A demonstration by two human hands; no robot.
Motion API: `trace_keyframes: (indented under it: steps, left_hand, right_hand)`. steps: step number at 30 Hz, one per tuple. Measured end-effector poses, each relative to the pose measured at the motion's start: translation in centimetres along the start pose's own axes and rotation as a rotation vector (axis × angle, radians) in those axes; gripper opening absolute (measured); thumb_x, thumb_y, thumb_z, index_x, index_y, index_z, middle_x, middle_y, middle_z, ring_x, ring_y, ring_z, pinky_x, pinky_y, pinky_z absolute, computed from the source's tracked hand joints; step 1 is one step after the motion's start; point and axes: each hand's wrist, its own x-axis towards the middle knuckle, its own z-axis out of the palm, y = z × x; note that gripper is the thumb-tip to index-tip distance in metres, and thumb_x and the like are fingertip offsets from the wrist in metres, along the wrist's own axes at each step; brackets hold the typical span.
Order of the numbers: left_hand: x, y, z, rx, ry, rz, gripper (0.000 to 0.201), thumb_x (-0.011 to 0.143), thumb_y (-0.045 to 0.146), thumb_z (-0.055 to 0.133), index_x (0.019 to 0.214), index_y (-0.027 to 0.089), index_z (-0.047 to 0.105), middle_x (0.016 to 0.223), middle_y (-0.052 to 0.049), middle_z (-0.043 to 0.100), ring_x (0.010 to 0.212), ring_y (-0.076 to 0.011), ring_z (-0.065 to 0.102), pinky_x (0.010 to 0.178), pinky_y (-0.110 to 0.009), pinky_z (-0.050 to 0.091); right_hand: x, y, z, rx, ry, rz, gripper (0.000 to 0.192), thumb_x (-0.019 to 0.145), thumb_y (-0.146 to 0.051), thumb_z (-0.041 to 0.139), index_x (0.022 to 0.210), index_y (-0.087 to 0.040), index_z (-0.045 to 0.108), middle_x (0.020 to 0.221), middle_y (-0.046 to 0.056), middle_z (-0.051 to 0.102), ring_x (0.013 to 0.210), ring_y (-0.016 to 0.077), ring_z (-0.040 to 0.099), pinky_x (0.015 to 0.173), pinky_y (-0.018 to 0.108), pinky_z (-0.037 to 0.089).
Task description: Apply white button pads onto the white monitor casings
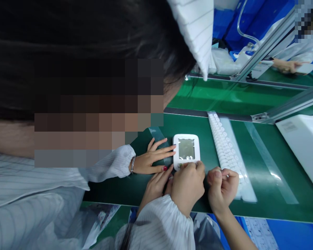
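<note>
A white, rounded-square device with a grey display (186, 149) lies on the green work surface. My left hand (154, 187) reaches to its lower left corner with fingers stretched out, partly covered by a co-worker's sleeve and hand. To the right of the device, my right hand (223, 187) is held with its fingers curled in, and I see nothing in it. A co-worker's hand with a bracelet (150, 161) touches the device's left edge with spread fingers. The co-worker's other hand (188, 185) is closed over the lower edge, and whatever it holds is hidden.
A co-worker's head and striped sleeve (159, 222) fill the left and lower middle. Rows of small white parts (224, 142) lie on a strip right of the device. A white tray (302, 149) stands far right. Metal frame bars (268, 38) run behind, with another person's hand (287, 66) beyond.
</note>
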Motion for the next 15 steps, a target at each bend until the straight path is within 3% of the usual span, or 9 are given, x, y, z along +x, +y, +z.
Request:
trace_keyframes:
  steps: [12,15]
  left_hand:
    - [-0.1,-0.2,-0.3,0.011,0.024,0.000,0.058,0.088,0.039,0.060,0.145,0.043,0.046,0.158,0.004,0.038,0.154,-0.0362,0.013,0.117,-0.068,-0.007]
    - [-0.7,0.4,1.5,0.043,0.149,-0.026,0.052,0.088,0.038,0.059,0.140,0.044,0.052,0.154,0.004,0.047,0.148,-0.0365,0.031,0.119,-0.064,0.011]
  right_hand:
    - [-0.1,0.2,0.0,-0.014,-0.001,0.014,0.013,0.100,-0.024,0.053,0.091,-0.026,0.044,0.061,-0.008,0.046,0.047,0.0102,0.043,0.041,0.021,0.036]
    - [-0.1,0.1,0.0,-0.015,-0.007,0.006,0.013,0.100,-0.024,0.053,0.091,-0.025,0.044,0.061,-0.008,0.046,0.047,0.0102,0.043,0.042,0.021,0.036]
